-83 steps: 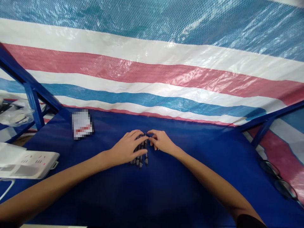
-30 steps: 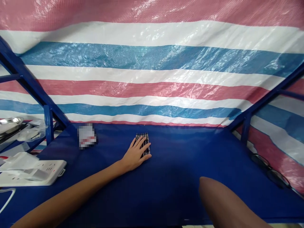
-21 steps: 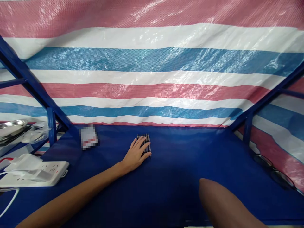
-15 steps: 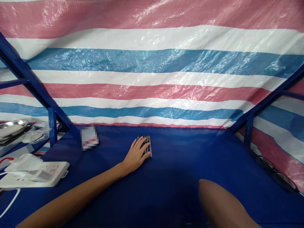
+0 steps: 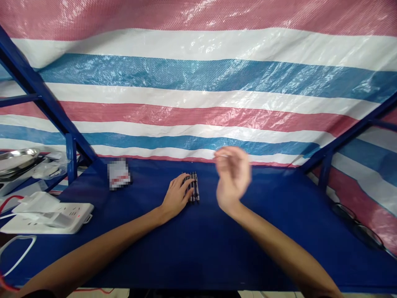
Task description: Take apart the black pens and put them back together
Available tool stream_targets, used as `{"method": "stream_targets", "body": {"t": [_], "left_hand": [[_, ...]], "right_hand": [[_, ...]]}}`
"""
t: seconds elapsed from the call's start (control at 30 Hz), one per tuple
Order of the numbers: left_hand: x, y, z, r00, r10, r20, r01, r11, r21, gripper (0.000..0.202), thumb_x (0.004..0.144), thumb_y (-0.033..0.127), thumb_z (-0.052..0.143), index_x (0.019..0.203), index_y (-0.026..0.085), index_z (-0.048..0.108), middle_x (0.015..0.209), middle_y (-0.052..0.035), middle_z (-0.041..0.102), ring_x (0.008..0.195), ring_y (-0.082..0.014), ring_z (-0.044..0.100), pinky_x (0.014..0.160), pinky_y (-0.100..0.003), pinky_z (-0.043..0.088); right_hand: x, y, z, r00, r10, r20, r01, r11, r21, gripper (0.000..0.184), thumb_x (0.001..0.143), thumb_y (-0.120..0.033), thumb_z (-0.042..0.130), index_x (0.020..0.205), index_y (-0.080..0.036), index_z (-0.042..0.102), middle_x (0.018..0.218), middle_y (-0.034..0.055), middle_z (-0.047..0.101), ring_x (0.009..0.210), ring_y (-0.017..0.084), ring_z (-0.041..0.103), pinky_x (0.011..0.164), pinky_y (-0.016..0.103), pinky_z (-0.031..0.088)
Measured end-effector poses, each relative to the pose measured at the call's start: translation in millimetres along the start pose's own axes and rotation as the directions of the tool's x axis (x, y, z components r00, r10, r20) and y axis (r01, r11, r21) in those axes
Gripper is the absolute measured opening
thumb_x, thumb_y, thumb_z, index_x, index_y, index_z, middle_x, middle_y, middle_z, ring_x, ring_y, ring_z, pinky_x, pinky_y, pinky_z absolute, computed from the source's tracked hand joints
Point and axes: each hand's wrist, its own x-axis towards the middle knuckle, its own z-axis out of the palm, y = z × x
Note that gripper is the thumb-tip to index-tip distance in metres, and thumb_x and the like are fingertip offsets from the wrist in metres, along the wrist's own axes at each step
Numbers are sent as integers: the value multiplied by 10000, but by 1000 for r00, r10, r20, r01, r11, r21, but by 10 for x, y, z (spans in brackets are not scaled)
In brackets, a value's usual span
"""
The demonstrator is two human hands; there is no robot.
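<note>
My left hand [image 5: 176, 193] lies over the left side of a row of pens [image 5: 196, 190]. Its fingers are stretched out and apart, touching the pens and covering part of them. The several dark, slim pens lie side by side on the blue tabletop [image 5: 198, 252], pointing away from me. To the right of the row, my right hand [image 5: 233, 178] is raised above the table. Its fingers look bent, but motion smears them, and I cannot make out anything held.
A white power strip [image 5: 74, 213] with plugs and cables lies at left. Behind it sit a metal tray [image 5: 18, 159] and plastic bags [image 5: 54, 165]. A pixelated white box [image 5: 118, 174] stands back left. Glasses [image 5: 356, 223] lie at right. Striped sheeting [image 5: 198, 74] hangs behind.
My right hand has come into view and risen over the table, right of the pens. My left hand has shifted slightly left, uncovering more of the pens. The view has tilted a little downward.
</note>
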Motion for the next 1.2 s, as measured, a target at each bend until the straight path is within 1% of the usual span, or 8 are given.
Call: {"method": "stream_targets", "body": {"t": [0.07,0.13,0.27,0.43,0.67,0.8,0.9,1.2], "left_hand": [[5,-10,-25,998,-49,-35,48,998,-43,308,958,300,369,1220,218,510,1277,-88,510,1228,-231,453,997,-424,391],[15,-23,-49,991,-114,-66,108,990,-85,287,939,249,387,1193,224,519,1193,-73,544,1134,-218,504,940,-407,406],[45,-34,-91,975,-217,-52,208,967,-148,285,892,175,418,1140,238,543,1001,-32,574,949,-192,546,854,-380,403],[70,-21,-114,971,-233,-51,213,945,-249,272,867,160,439,1102,223,561,913,-14,550,825,-162,525,816,-342,403],[50,-47,-105,950,-231,-208,131,905,-405,290,821,89,452,1026,217,612,857,-7,520,759,-131,499,726,-253,438],[36,-85,-94,926,-225,-304,75,897,-436,220,839,135,496,996,218,626,922,-15,550,740,-120,515,702,-245,449],[35,-103,-77,904,-242,-353,49,878,-477,161,836,171,540,966,212,626,889,-12,561,738,-123,531,708,-253,460],[24,-55,-106,860,-381,-338,100,777,-622,163,802,205,576,960,203,616,999,-29,520,717,-98,512,597,-207,480]], "right_hand": [[-99,166,119,990,139,31,-139,990,-1,300,911,-190,438,1201,-227,505,1178,99,561,1079,212,554,908,385,489],[-238,341,207,958,261,119,-256,965,-59,297,845,-165,467,1128,-225,532,1132,89,565,1074,223,547,918,398,479],[-515,548,274,949,264,174,-240,960,-148,284,831,-150,433,1085,-189,552,1165,113,539,1139,239,488,1025,437,385],[-619,538,291,916,302,263,-262,949,-176,303,799,-120,446,1066,-192,569,1164,108,535,1141,239,476,1024,416,382],[-592,618,318,907,350,233,-337,937,-96,283,763,-118,453,993,-196,597,1088,94,565,1089,246,498,999,441,383],[-599,658,328,906,364,215,-361,931,-57,270,747,-124,458,968,-184,601,1061,98,578,1066,248,522,987,445,396],[-601,670,332,911,363,196,-368,930,-12,280,750,-126,449,980,-191,594,1086,91,582,1078,228,537,1000,417,405],[-597,790,357,880,466,92,-475,856,204,243,727,-152,472,928,-196,603,1095,76,609,1101,201,563,1031,406,422]]}}
